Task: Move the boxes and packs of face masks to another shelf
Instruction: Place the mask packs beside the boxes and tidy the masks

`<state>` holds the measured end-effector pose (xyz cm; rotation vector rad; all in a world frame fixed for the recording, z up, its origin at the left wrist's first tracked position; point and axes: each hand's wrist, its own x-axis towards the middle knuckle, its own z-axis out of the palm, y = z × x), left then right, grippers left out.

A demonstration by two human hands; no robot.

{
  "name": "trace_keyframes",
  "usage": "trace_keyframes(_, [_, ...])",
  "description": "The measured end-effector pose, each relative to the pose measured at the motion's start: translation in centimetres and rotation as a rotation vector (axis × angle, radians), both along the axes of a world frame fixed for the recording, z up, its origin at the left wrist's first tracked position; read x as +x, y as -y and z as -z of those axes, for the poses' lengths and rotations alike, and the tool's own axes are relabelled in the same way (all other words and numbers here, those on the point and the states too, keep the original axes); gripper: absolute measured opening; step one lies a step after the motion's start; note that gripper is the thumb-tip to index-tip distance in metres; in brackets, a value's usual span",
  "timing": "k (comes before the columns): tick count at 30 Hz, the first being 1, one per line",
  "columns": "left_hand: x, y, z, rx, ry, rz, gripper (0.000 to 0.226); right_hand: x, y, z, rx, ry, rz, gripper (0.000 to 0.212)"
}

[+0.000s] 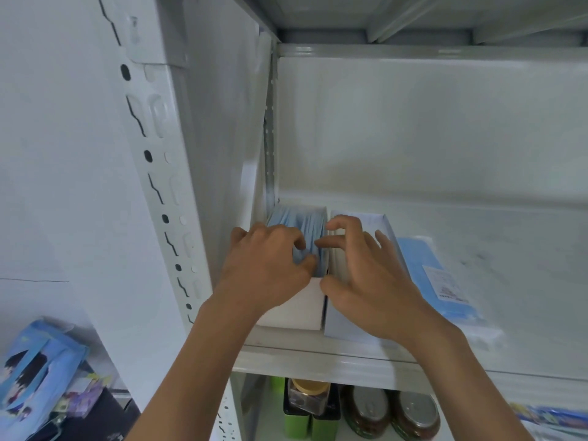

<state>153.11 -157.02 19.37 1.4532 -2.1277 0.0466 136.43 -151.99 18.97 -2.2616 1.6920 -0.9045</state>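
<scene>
An open white box [299, 308] full of upright blue face masks [296, 219] stands at the left end of a white metal shelf [477, 370]. My left hand [264, 268] pinches some of those masks between curled fingers and thumb. A second white box [342, 323] stands right beside it. My right hand [366, 278] hovers over that box with spread, bent fingers, its fingertips near the gap between the boxes. A flat blue pack of masks [445, 284] in clear wrap lies to the right on the shelf.
The white perforated upright post [159, 173] borders the shelf on the left. On the shelf below stand green tins [296, 421], a jar [310, 396] and two brown lidded jars [391, 415]. Blue illustrated packs [35, 377] lie at lower left.
</scene>
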Motion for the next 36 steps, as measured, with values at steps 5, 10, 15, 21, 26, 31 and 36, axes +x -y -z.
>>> trace_keyframes(5, [-0.8, 0.7, -0.8, 0.175, -0.068, 0.011, 0.034, -0.2, -0.1, 0.0, 0.021, 0.04, -0.013, 0.074])
trace_keyframes(10, [-0.8, 0.1, -0.6, 0.061, -0.47, 0.027, 0.033, -0.4, -0.2, -0.1, -0.001, -0.001, 0.009, 0.067])
trace_keyframes(15, [-0.4, -0.6, -0.3, 0.051, -0.354, 0.054, 0.024, -0.1, 0.1, -0.2, -0.023, -0.07, 0.008, 0.052])
trace_keyframes(21, [0.4, -1.2, 0.2, -0.098, -0.158, 0.073, 0.019, 0.2, 0.0, -0.2, -0.039, -0.141, 0.023, 0.053])
trace_keyframes(26, [0.7, -1.2, 0.1, -0.059, -0.026, -0.009, 0.019, 0.4, -0.1, -0.2, -0.048, -0.211, 0.034, 0.055])
trace_keyframes(31, [0.6, -0.9, -0.6, 0.051, -0.114, 0.019, 0.021, 0.5, -0.1, 0.0, -0.03, -0.299, -0.003, 0.064])
trace_keyframes(36, [0.6, -0.4, -0.4, 0.032, -0.296, 0.039, 0.026, 0.4, -0.1, 0.0, -0.014, -0.296, -0.006, 0.067])
